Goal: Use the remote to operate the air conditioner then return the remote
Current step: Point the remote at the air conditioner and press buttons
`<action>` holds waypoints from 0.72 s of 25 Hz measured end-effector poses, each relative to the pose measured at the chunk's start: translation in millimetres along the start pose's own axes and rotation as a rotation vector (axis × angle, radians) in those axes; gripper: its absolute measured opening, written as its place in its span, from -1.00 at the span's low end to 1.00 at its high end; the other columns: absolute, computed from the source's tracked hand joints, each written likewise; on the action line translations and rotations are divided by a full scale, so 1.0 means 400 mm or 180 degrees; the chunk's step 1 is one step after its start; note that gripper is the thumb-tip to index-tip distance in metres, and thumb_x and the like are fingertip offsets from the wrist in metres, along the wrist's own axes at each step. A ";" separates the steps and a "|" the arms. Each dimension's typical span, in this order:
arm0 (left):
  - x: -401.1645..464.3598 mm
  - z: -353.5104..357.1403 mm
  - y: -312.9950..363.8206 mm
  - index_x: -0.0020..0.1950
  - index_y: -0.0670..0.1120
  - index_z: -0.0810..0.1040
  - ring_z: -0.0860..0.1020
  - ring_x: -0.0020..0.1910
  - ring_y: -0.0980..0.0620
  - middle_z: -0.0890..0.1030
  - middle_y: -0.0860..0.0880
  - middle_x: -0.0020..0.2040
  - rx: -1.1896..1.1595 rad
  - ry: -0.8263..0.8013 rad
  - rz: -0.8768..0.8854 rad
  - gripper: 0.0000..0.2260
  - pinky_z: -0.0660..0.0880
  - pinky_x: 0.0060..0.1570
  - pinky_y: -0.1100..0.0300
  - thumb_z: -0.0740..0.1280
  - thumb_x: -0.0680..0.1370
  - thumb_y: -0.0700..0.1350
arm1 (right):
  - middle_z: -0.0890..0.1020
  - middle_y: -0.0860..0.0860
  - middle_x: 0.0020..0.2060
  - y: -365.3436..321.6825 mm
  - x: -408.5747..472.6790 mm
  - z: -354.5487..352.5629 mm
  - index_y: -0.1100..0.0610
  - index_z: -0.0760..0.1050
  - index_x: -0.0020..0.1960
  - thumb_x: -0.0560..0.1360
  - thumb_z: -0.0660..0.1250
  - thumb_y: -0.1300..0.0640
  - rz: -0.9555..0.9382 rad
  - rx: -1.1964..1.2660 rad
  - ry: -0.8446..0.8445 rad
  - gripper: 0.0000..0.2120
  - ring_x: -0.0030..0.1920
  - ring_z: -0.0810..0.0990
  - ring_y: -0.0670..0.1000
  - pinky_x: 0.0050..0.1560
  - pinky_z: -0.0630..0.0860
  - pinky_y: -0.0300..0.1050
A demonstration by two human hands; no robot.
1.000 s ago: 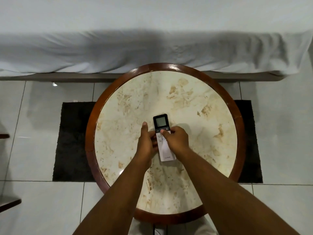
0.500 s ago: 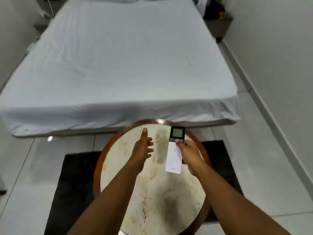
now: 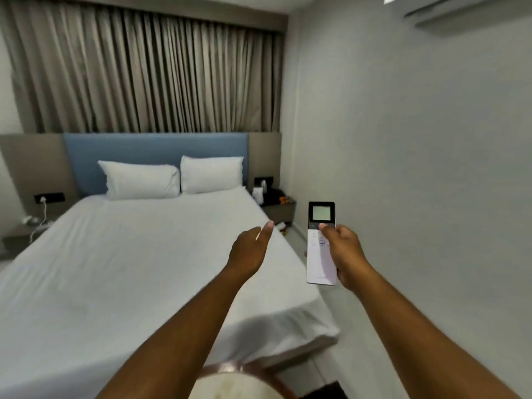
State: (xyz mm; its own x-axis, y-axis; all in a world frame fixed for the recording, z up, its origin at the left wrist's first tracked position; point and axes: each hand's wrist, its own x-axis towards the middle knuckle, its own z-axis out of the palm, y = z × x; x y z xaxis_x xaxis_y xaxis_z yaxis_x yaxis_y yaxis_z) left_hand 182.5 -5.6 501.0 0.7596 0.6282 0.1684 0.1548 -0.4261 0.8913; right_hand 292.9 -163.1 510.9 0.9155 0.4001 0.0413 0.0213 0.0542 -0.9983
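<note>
My right hand (image 3: 344,251) holds the white remote (image 3: 320,260) upright in the air, its dark top with a grey screen facing me and my thumb on the buttons. The underside of the white air conditioner (image 3: 449,7) shows high on the right wall, at the top right corner. My left hand (image 3: 250,249) floats to the left of the remote, fingers extended, holding nothing. Only the far rim of the round marble table (image 3: 230,370) shows at the bottom edge, below my arms.
A white bed (image 3: 129,269) with two pillows fills the left and centre, against a blue headboard and grey curtains. A bedside shelf (image 3: 280,207) with a kettle stands by the right wall. A narrow strip of floor runs between bed and wall.
My view has swung up from the table to the room. My right hand lifted the remote off the table and raised it; my left hand let go and hangs free.
</note>
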 end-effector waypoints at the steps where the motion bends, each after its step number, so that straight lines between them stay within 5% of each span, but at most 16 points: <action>1: 0.021 0.001 0.071 0.23 -0.03 0.53 0.47 0.26 -0.13 0.57 -0.09 0.26 0.0086 0.0072 0.0283 -0.34 0.35 0.30 0.01 0.00 0.47 0.42 | 0.69 0.26 -0.16 -0.072 -0.002 -0.030 0.16 0.48 -0.07 0.56 0.28 0.03 -0.0169 0.0109 0.0051 -0.81 -0.21 0.69 0.28 -0.13 0.63 0.17; 5: 0.069 0.002 0.314 0.48 -0.04 0.24 0.24 0.47 -0.14 0.30 -0.11 0.51 0.0509 0.0327 0.1163 -0.08 0.21 0.43 -0.14 -0.11 0.34 0.55 | 0.72 0.19 -0.24 -0.300 -0.042 -0.148 0.14 0.46 0.02 0.57 0.24 0.01 -0.0749 0.0284 0.0295 -0.81 -0.33 0.72 0.24 -0.44 0.60 -0.06; 8: 0.097 0.020 0.489 0.54 0.03 0.04 0.05 0.54 -0.11 0.11 -0.05 0.58 0.0947 0.0572 0.1951 -0.08 0.08 0.46 -0.16 -0.16 0.33 0.56 | 0.72 0.12 -0.37 -0.452 -0.085 -0.247 0.14 0.48 0.02 0.57 0.24 0.01 -0.1257 0.0218 0.0659 -0.80 -0.39 0.71 0.20 -0.54 0.55 -0.15; 13: 0.110 0.049 0.684 0.54 0.00 -0.18 -0.22 0.54 -0.11 -0.13 -0.08 0.59 0.2241 0.1315 0.3296 -0.16 -0.19 0.47 -0.10 -0.25 0.41 0.49 | 0.69 0.19 -0.30 -0.613 -0.160 -0.384 0.21 0.44 0.04 0.57 0.22 0.03 -0.1820 -0.0002 0.1068 -0.77 -0.44 0.69 0.17 -0.50 0.57 -0.11; 18: 0.062 0.113 0.791 0.49 -0.02 -0.30 -0.31 0.51 -0.10 -0.25 -0.06 0.54 0.2132 0.1525 0.3487 -0.16 -0.29 0.44 -0.04 -0.27 0.39 0.48 | 0.70 0.10 -0.39 -0.676 -0.222 -0.464 0.19 0.45 0.02 0.58 0.24 0.01 -0.2029 -0.0026 0.1073 -0.77 -0.44 0.69 0.16 -0.52 0.58 -0.11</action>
State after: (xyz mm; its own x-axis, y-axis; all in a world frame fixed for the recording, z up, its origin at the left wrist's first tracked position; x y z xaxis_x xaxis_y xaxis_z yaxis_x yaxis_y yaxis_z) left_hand 278.7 -154.2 768.1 0.4201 -0.1276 0.8985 -0.0011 -0.9901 -0.1401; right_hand 280.5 -383.0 769.7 0.7981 -0.0113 0.6024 0.5946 0.1755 -0.7846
